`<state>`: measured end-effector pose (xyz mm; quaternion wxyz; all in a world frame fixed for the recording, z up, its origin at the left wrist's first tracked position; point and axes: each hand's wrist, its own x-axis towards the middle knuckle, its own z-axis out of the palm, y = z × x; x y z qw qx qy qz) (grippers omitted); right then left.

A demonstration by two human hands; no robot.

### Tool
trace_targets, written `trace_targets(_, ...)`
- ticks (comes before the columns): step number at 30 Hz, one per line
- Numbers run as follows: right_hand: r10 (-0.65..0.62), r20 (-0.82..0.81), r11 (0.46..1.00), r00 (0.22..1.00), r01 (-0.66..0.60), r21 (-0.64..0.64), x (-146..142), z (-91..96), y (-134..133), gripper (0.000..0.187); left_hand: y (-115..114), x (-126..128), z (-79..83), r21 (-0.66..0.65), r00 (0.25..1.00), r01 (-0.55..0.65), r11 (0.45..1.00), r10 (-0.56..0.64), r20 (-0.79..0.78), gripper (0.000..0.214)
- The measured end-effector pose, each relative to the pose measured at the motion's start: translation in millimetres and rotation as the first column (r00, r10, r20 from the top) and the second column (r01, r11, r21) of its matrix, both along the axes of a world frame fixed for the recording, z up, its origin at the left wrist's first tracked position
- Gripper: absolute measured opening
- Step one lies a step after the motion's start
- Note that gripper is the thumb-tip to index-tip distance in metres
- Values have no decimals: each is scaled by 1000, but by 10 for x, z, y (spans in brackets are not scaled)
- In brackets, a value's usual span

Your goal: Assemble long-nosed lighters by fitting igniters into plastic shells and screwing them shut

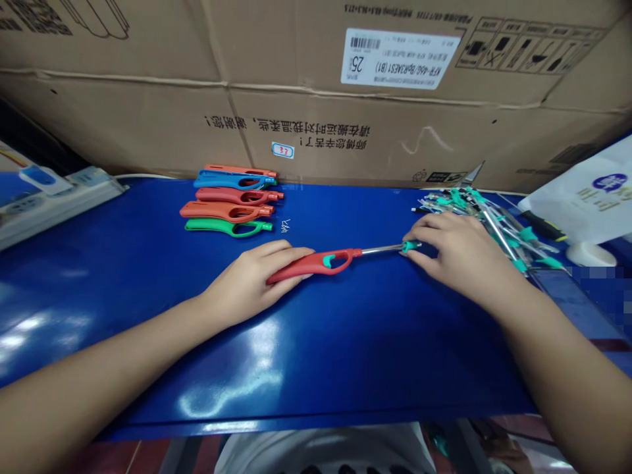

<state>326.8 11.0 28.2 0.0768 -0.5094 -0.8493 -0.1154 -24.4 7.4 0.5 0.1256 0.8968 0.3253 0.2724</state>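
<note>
My left hand (261,273) is closed around the rear of a red long-necked lighter (296,266), held over the blue table. A teal trigger (328,261) sits in the lighter's looped handle, and a thin metal tube (382,250) sticks out of its front toward the right. At the tube's far end, the thumb and fingers of my right hand (454,253) pinch a small teal plastic piece (409,247). Whether this piece is joined to the tube or only touching it, I cannot tell.
Several lighter handles (227,210) in orange, blue, red and green lie in a row at back left. Metal tubes with teal parts (494,220) are piled at right, beside a screwdriver (543,226) and white bag (587,191). A cardboard box (162,125) stands behind; a power strip (59,201) lies left.
</note>
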Motion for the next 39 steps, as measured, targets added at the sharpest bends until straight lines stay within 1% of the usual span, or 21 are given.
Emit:
trace_targets(4, 135, -19, 991, 991, -135, 8, -45, -4, 1, 15, -3, -5, 4, -21, 1000, 7, 1000, -7, 7, 34)
trace_targets(9, 265, -87, 963, 960, -267, -16, -236, -44, -65, 13, -45, 32, 19, -71, 999, 31, 997, -32, -9, 34)
trace_targets(15, 412, -160, 906, 897, -422, -32, -430, -102, -175, 22, -147, 102, 17, -135, 995, 97, 986, -94, 27, 32)
trace_targets(17, 419, -182, 899, 890, -435, -56, -439, -108, -178, 22, -165, 113, 6, -152, 994, 102, 983, -95, 55, 33)
trace_targets(22, 373, -233, 911, 898, -402, -93, -391, -76, -161, 23, -157, 114, 2, -161, 993, 83, 983, -68, 96, 34)
trace_targets(26, 366, -229, 914, 902, -395, -91, -359, -48, -164, 23, -148, 112, 17, -150, 990, 74, 986, -55, 126, 33)
trace_targets(29, 398, -216, 904, 892, -421, -72, -354, -52, -162, 24, -149, 111, 20, -167, 990, 73, 983, -51, 132, 32)
trace_targets(32, 441, -193, 887, 877, -459, -56, -366, -67, -157, 27, -152, 111, 21, -191, 988, 109, 976, -86, 126, 30)
trace_targets(35, 450, -141, 881, 882, -464, -92, -386, -80, -161, 30, -166, 121, 38, -224, 977, 177, 958, -145, 155, 27)
trace_targets(37, 451, -115, 880, 885, -462, -107, -398, -88, -172, 33, -184, 132, 62, -260, 972, 190, 947, -143, 188, 21)
trace_targets(39, 456, -115, 881, 882, -466, -82, -406, -97, -188, 33, -205, 145, 93, -321, 970, 183, 929, -117, 213, 17)
